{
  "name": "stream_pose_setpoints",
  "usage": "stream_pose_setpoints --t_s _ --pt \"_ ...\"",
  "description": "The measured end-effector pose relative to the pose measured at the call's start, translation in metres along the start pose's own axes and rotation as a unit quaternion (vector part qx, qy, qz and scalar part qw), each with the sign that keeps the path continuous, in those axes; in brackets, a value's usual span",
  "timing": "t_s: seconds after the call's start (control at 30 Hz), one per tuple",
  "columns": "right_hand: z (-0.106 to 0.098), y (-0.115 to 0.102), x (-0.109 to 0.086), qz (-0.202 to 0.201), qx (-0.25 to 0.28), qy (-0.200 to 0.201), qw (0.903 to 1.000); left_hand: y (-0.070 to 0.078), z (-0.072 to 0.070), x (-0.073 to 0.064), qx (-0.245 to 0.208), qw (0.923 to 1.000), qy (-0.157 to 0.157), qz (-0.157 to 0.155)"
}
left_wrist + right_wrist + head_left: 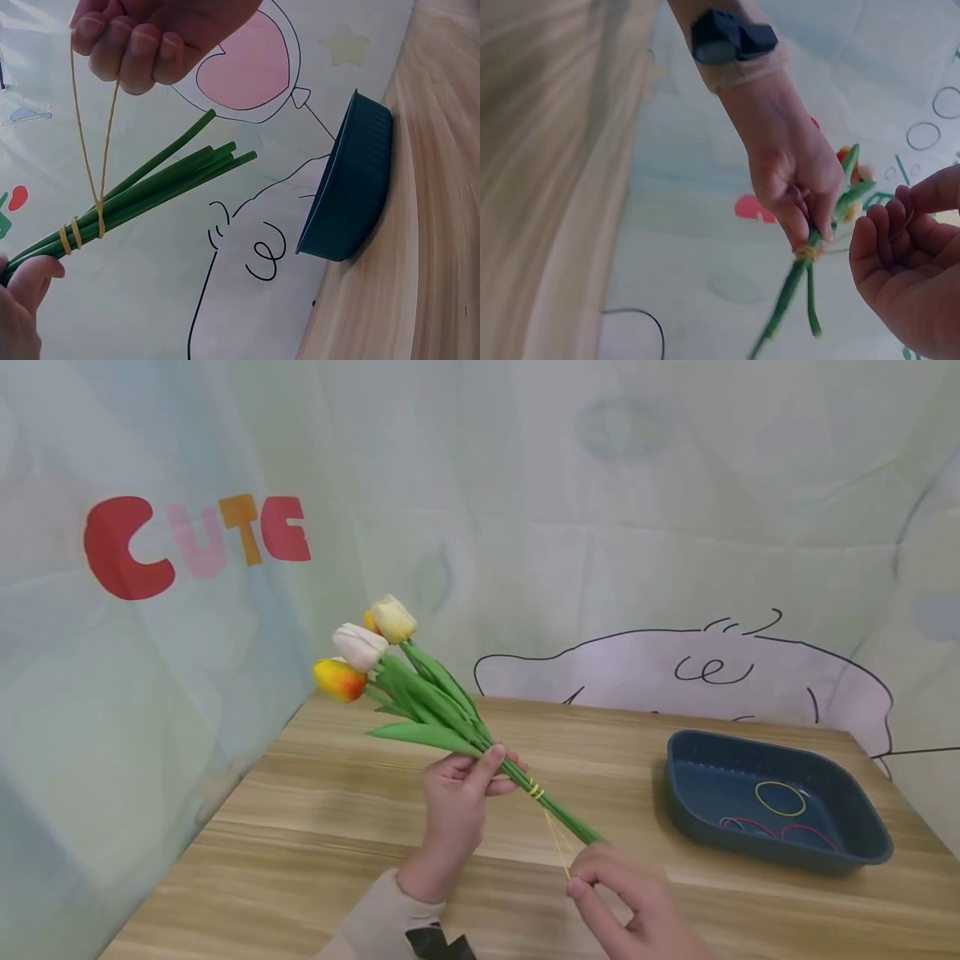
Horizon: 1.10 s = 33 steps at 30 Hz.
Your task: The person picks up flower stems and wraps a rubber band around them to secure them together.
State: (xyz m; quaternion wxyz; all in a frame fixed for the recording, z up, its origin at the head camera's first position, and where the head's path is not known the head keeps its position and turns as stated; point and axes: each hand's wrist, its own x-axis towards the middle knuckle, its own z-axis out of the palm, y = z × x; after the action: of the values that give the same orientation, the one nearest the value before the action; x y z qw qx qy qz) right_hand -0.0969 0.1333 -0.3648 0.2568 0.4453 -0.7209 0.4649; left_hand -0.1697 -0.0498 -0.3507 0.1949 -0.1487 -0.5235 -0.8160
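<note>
My left hand grips a bunch of artificial tulips by the green stems, just above a yellow rubber band. White, cream and orange-yellow blooms point to the upper left. In the left wrist view the band is wound round the stems in several turns, and a stretched loop of it runs up to my right hand. That hand pinches the loop between thumb and fingers, beside the stem ends. One stem end stands apart from the others.
A dark blue tray stands at the right of the wooden table, with yellow, red and pale rubber bands inside. A printed cloth hangs behind the table and along its left side.
</note>
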Motion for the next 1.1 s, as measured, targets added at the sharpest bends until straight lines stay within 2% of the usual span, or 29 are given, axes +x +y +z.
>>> stream_pose_setpoints --t_s 0.17,0.27,0.37,0.5,0.63,0.7,0.77,0.83,1.0,1.1 --pt "-0.018 0.000 0.006 -0.009 0.003 0.013 0.9999 0.000 0.000 -0.003 0.052 0.9961 -0.071 0.006" --pt "-0.026 0.002 0.010 -0.019 0.031 0.025 0.9990 0.003 0.000 -0.004 0.065 0.9907 -0.117 -0.021" --pt "-0.030 0.005 0.012 -0.026 0.067 0.031 0.9969 0.005 0.000 -0.004 0.054 0.9845 -0.153 -0.067" --pt "-0.031 0.009 0.013 -0.017 0.104 0.030 0.9940 0.005 -0.001 -0.002 -0.012 0.9717 -0.196 -0.131" --pt "-0.033 0.014 0.011 0.003 0.126 0.033 0.9915 0.004 -0.003 -0.001 -0.102 0.9468 -0.255 -0.168" --pt "-0.035 0.016 0.010 0.016 0.132 0.029 0.9907 0.005 -0.004 0.000 -0.134 0.9355 -0.270 -0.184" --pt "-0.037 0.017 0.010 0.033 0.132 0.023 0.9905 0.007 -0.006 0.001 -0.157 0.9291 -0.269 -0.200" --pt "-0.038 0.018 0.009 0.056 0.130 0.014 0.9898 0.009 -0.007 0.002 -0.177 0.9258 -0.259 -0.210" --pt "-0.036 0.020 0.007 0.097 0.140 -0.004 0.9854 0.015 -0.010 0.005 -0.223 0.9236 -0.223 -0.218" --pt "-0.030 0.023 0.004 0.105 0.157 -0.008 0.9820 0.019 -0.009 0.006 -0.244 0.9247 -0.182 -0.229"
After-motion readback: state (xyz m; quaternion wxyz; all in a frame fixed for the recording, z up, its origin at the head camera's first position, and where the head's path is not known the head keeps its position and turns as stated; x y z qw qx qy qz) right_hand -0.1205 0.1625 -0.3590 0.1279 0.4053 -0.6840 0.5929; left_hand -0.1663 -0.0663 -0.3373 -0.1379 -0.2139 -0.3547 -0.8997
